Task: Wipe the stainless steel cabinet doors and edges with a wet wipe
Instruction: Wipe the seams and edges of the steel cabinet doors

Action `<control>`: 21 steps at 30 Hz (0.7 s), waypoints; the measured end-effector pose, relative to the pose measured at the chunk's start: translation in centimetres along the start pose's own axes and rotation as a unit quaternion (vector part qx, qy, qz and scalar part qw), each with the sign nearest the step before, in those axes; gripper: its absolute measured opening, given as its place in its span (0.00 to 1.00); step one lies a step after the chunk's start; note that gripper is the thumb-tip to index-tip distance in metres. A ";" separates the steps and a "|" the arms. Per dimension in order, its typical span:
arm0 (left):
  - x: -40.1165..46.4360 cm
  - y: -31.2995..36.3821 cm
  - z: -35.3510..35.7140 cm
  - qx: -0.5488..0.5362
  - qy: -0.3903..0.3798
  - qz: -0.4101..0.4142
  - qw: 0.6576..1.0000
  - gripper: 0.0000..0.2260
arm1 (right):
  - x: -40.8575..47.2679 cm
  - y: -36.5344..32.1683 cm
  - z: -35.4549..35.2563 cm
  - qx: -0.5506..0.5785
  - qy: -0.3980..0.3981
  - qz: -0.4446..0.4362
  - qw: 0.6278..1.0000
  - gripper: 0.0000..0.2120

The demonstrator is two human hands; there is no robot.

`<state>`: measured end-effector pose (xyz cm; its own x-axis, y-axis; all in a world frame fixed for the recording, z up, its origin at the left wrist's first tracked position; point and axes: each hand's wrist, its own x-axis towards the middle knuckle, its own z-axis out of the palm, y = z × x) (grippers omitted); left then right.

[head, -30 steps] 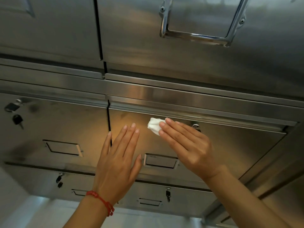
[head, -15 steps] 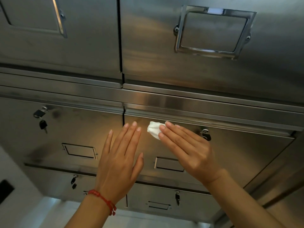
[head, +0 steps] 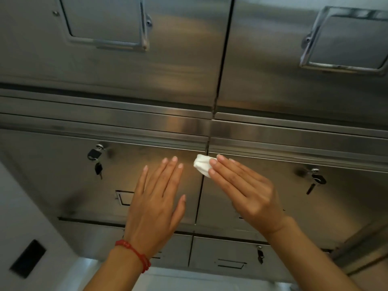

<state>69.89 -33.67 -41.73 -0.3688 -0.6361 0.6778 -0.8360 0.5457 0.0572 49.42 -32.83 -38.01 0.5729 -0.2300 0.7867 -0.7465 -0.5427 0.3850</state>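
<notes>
The stainless steel cabinet point(head: 189, 70) fills the view, its doors stacked in rows with a vertical seam point(head: 202, 185) between the two middle doors. The left hand point(head: 156, 202) lies flat, fingers straight and together, on the left middle door point(head: 63, 175), holding nothing. The right hand point(head: 241, 190) presses the wet wipe point(head: 201, 165) with straight fingers against the top of that seam, just under the horizontal edge strip point(head: 147, 141). The bunched wipe's long axis runs diagonally, upper left to lower right. To wipe well, I would keep flat, even pressure and follow the seam downward, overlapping strokes.
</notes>
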 end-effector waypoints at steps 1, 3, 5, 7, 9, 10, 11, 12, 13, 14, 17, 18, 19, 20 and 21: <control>-0.1 -0.7 -0.2 -0.001 0.000 -0.001 1.000 0.23 | 0.5 -0.4 0.5 -0.001 -0.001 -0.001 1.000 0.10; -0.3 -2.0 -0.5 -0.002 0.000 -0.002 1.000 0.23 | 1.4 -1.1 1.4 -0.003 -0.003 -0.004 1.000 0.10; -0.6 -3.1 -0.6 -0.002 -0.004 -0.001 1.000 0.23 | 2.2 -1.7 2.1 -0.002 -0.007 -0.006 1.000 0.10; -0.8 -4.1 -0.6 -0.009 -0.006 0.001 1.000 0.23 | 2.8 -2.1 2.6 -0.004 -0.012 -0.007 1.000 0.10; -0.9 -5.0 -0.6 -0.016 -0.005 0.005 1.000 0.23 | 3.2 -2.2 3.0 -0.011 -0.015 -0.010 1.000 0.10; -0.8 -5.4 -0.6 -0.019 -0.003 0.005 1.000 0.23 | 3.4 -2.2 3.3 -0.016 -0.014 -0.012 1.000 0.09; -0.7 -5.8 -0.5 -0.022 -0.002 0.003 1.000 0.23 | 3.6 -2.1 3.6 -0.020 -0.013 -0.013 1.000 0.09; -0.6 -6.1 -0.3 -0.024 0.001 0.000 1.000 0.23 | 3.8 -2.0 3.9 -0.023 -0.011 -0.013 1.000 0.09; -0.5 -6.5 0.0 -0.027 0.003 -0.002 1.000 0.23 | 4.0 -1.8 4.2 -0.026 -0.008 -0.013 1.000 0.09; -0.4 -6.7 0.3 -0.030 0.004 -0.004 1.000 0.23 | 4.1 -1.7 4.6 -0.028 -0.007 -0.014 0.999 0.09; -0.2 -7.2 1.4 -0.040 0.004 -0.004 0.999 0.22 | 4.3 -1.1 5.7 -0.023 -0.006 -0.023 0.999 0.09; 0.0 -7.4 1.8 -0.041 0.006 -0.005 0.999 0.22 | 4.3 -0.8 6.1 -0.023 -0.006 -0.027 0.999 0.09; 0.1 -7.4 2.2 -0.041 0.007 -0.006 0.999 0.22 | 4.2 -0.5 6.4 -0.021 -0.007 -0.030 0.999 0.09; 0.1 -7.4 2.6 -0.042 0.008 -0.008 0.999 0.22 | 4.1 -0.2 6.8 -0.017 -0.008 -0.033 0.999 0.09; 0.2 -7.4 2.9 -0.042 0.010 -0.009 0.999 0.22 | 4.1 0.1 7.1 -0.014 -0.007 -0.037 0.999 0.09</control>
<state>74.85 -39.44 -44.14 -0.3451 -0.6362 0.6900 -0.8048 0.5789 0.1312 54.10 -39.57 -38.14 0.6313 -0.2012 0.7490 -0.7111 -0.5355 0.4556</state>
